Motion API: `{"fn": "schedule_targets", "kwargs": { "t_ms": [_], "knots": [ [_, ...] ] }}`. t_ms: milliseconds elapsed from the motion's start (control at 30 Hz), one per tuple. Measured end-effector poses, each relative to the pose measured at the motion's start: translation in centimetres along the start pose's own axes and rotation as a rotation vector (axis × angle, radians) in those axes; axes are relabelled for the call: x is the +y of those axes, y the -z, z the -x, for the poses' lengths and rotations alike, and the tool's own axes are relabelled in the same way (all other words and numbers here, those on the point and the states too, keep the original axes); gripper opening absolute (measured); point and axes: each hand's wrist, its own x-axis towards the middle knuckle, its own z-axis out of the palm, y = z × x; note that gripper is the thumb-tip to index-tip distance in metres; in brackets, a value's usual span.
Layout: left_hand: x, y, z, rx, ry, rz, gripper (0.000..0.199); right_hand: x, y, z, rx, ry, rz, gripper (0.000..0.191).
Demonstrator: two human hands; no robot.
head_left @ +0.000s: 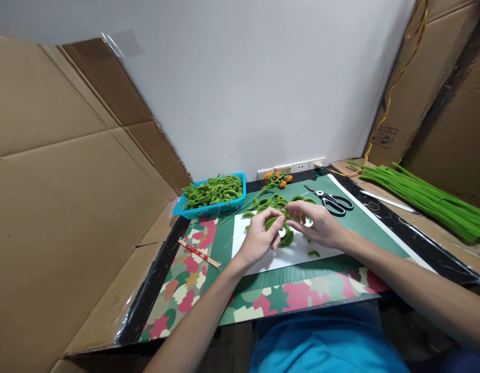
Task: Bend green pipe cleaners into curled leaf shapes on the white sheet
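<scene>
Above a white sheet [243,261], both hands meet at a bent green pipe cleaner [269,223]. My left hand [261,235] pinches it between thumb and fingers. From the other side, my right hand [315,220] has its fingertips closed at the far end, partly hiding it. Behind and below the hands lie several curled green pipe cleaner pieces [277,201], some bent into leaf-like loops. A short green piece [313,253] rests on the sheet near my right wrist. Scissors [333,201] with black and white handles lie beyond my right hand.
A blue basket [209,210] heaped with green pieces stands at back left. Orange flowers on a green stem [279,178] lie by the wall sockets. Long green pipe cleaners [426,199] are stacked right. Wrapped chopsticks [199,253] lie left. Cardboard walls [61,207] flank the table.
</scene>
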Motion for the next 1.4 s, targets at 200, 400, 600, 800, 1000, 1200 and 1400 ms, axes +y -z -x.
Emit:
{"fn": "schedule_targets", "kwargs": {
  "t_ms": [200,400,600,800,1000,1200,1400],
  "knots": [
    [0.4,0.1,-0.2,-0.064,0.141,0.186,0.044,0.9,-0.1,0.3,0.085,0.236,0.296,0.033],
    [0.8,-0.1,-0.1,-0.071,0.154,0.187,0.044,1.2,-0.1,0.4,-0.024,0.227,0.306,0.038],
    [1.1,-0.4,0.2,-0.109,0.155,0.198,0.041,1.2,0.1,0.2,-0.009,0.211,0.359,0.024],
    [1.3,0.2,0.3,-0.177,0.253,0.236,0.037,1.1,0.0,0.4,0.003,0.254,0.312,0.031],
    [1.5,0.2,0.5,-0.302,0.314,0.332,0.035,0.7,-0.3,0.7,0.01,0.261,0.207,0.037],
    [1.4,0.3,0.4,-0.23,0.181,0.2,0.032,-1.1,-1.1,-0.1,0.009,-0.166,-0.254,0.052],
    [1.3,0.3,0.5,-0.118,-0.241,-0.509,0.017,-0.7,-1.0,-0.9,-0.195,-0.715,-0.922,0.062]
  ]
}}
